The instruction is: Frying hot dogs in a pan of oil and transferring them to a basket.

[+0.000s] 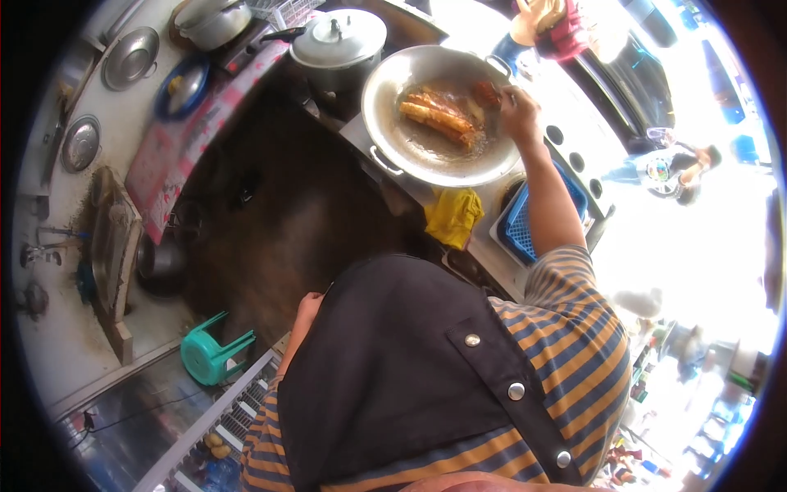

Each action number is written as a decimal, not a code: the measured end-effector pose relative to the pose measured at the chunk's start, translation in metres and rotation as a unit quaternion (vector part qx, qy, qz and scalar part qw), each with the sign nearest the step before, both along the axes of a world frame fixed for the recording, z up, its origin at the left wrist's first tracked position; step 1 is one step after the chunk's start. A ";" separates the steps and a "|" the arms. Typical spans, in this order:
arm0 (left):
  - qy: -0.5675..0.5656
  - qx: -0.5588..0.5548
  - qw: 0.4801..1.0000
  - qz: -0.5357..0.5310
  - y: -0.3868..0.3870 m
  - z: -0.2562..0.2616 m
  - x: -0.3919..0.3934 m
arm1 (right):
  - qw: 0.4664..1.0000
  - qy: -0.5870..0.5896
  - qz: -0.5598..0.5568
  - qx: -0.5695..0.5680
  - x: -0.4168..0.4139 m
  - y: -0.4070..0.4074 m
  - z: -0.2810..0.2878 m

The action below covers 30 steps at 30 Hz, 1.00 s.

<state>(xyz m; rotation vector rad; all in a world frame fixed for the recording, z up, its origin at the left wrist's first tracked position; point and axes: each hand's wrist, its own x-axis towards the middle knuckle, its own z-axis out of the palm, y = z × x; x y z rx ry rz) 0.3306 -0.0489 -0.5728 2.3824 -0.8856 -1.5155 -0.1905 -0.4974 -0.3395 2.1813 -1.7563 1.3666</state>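
My right hand [520, 114] reaches over the right rim of a wide metal wok [384, 132], its fingers closed around what looks like a cooking utensil. The reddish-brown, slotted-looking head [487, 94] of that utensil is low in the wok; its handle is mostly hidden. Long browned pieces of food [439, 117] lie side by side in bubbling oil at the wok's middle. My left hand [312, 304] hangs low beside the black apron [393, 357], which partly covers it. Its fingers cannot be made out.
A lidded pot [338, 40] with a black handle stands left of the wok. Before the wok lies a yellow cloth [455, 216], near a blue plastic basket [519, 230]. A green stool [206, 357] stands at lower left. Beyond the counter is a person [661, 169].
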 end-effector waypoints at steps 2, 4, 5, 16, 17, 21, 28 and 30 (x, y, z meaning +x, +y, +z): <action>0.005 -0.032 0.999 -0.012 -0.004 0.021 -0.013 | 0.994 -0.027 -0.060 0.084 -0.025 -0.005 0.005; -0.008 -0.022 1.000 -0.010 -0.016 0.044 -0.028 | 0.990 -0.049 -0.099 0.089 -0.067 -0.021 -0.012; -0.020 -0.010 1.000 0.002 -0.018 0.052 -0.033 | 0.985 -0.093 -0.092 0.113 -0.080 -0.026 -0.019; -0.033 -0.007 0.999 0.035 0.007 0.035 -0.033 | 0.874 -0.415 -0.044 0.251 -0.066 -0.050 -0.046; -0.030 -0.012 0.999 0.036 0.007 0.035 -0.032 | 0.865 -0.430 -0.028 0.258 -0.064 -0.049 -0.046; -0.015 -0.030 0.999 0.039 0.010 0.034 -0.028 | 0.852 -0.440 0.014 0.283 -0.058 -0.040 -0.041; 0.019 -0.057 0.997 0.040 0.017 0.026 -0.017 | 0.880 -0.387 0.016 0.273 -0.032 -0.009 -0.015; 0.030 -0.063 0.997 0.039 0.020 0.023 -0.012 | 0.900 -0.347 0.022 0.262 -0.024 0.003 -0.002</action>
